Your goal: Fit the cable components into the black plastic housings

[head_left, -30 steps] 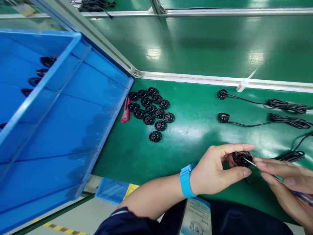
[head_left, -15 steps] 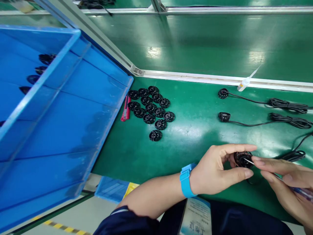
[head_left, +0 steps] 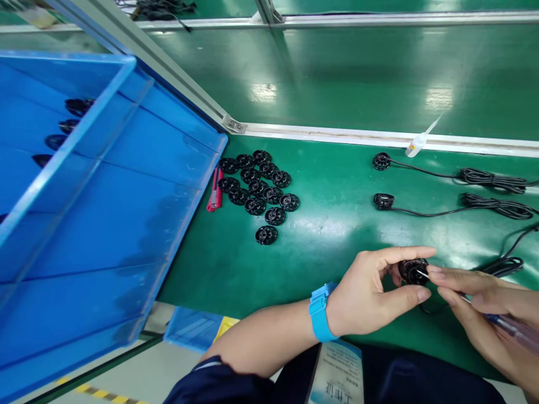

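My left hand (head_left: 374, 289), with a blue strap at the wrist, grips a round black plastic part (head_left: 410, 270) between thumb and fingers. In my right hand (head_left: 490, 303) is a screwdriver (head_left: 507, 325) with a thin metal shaft and a translucent purplish handle; its tip reaches into the round part's open face. A short black cable shows below the held part. Beyond my hands lie two similar round parts, one facing up (head_left: 381, 161) and one on its side (head_left: 383, 201), each on a cable with a bundled coil (head_left: 490, 179).
Several round black parts (head_left: 256, 189) lie grouped left of centre beside a red utility knife (head_left: 214, 191). A large blue bin (head_left: 138, 213) stands tilted at left with black parts inside. A white dropper bottle (head_left: 416, 145) stands by the back rail (head_left: 337, 134).
Both hands, with the round part and screwdriver, appear slightly further left, and the whole view has shifted a little. The screwdriver tip stays in the part.
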A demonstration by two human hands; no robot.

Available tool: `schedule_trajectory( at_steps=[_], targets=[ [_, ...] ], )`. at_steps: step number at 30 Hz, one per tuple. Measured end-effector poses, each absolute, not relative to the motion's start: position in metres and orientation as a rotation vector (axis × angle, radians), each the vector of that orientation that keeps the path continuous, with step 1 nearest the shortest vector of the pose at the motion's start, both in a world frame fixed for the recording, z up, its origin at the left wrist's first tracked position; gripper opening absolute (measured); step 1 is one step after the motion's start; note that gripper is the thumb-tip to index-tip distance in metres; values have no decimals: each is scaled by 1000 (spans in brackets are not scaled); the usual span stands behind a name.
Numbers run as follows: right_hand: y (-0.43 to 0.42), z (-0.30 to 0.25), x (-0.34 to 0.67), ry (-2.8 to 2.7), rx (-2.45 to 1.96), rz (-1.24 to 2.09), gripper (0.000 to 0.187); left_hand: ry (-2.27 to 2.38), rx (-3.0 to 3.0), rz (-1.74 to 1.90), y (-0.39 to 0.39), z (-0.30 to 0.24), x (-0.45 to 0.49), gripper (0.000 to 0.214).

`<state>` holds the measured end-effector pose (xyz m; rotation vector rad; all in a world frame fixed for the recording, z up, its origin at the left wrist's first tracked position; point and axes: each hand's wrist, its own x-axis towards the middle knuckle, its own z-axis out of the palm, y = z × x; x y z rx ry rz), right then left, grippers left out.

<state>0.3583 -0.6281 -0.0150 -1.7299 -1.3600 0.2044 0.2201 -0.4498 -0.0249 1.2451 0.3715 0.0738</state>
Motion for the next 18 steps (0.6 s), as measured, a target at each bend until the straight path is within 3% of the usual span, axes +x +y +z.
schedule_trajectory(
  at_steps=[18],
  targets=[
    [-628,-13,362,-1214,-1626,201,30,407,1215,85,-450,-23,218,56]
  ],
)
